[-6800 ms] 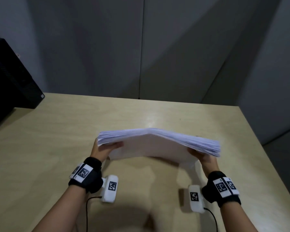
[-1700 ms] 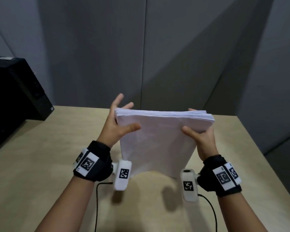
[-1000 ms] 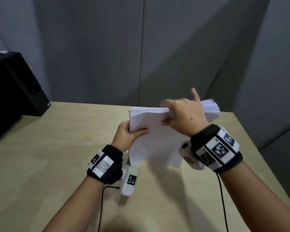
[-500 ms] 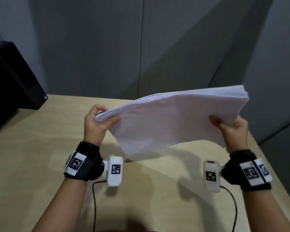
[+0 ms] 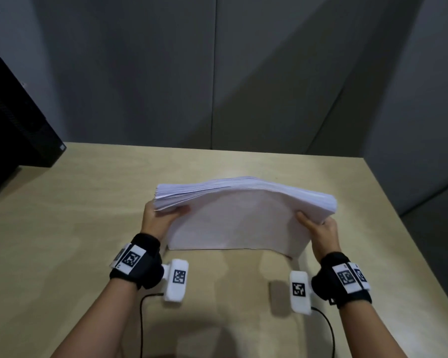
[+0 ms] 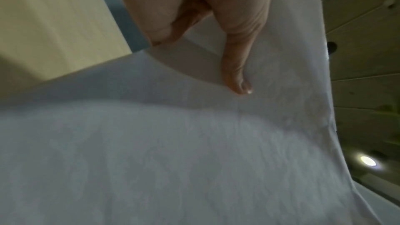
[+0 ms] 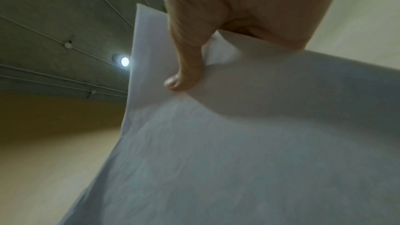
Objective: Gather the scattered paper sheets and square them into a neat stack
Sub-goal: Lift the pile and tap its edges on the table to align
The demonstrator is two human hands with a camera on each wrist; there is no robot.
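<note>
Black box (image 5: 13,120) sits at the table's (image 5: 62,215) far left corner. Left hand (image 5: 157,219) grips the left end of the paper stack (image 5: 243,218), thumb on the near face. The stack stands on its long edge mid-table, top bowed upward. Right hand (image 5: 320,229) grips the right end likewise.

A light wooden tabletop (image 5: 62,228) fills the lower half of the head view, its right edge running down toward the lower right corner. A black box-shaped case (image 5: 13,120) stands at the left edge of the frame on the tabletop's far left corner. Grey wall panels (image 5: 166,73) fill the upper half, with a vertical seam near the middle. In the right wrist view, a round ceiling lamp (image 7: 124,61) glows at the left, among thin cables on a grey ceiling (image 7: 43,14).
</note>
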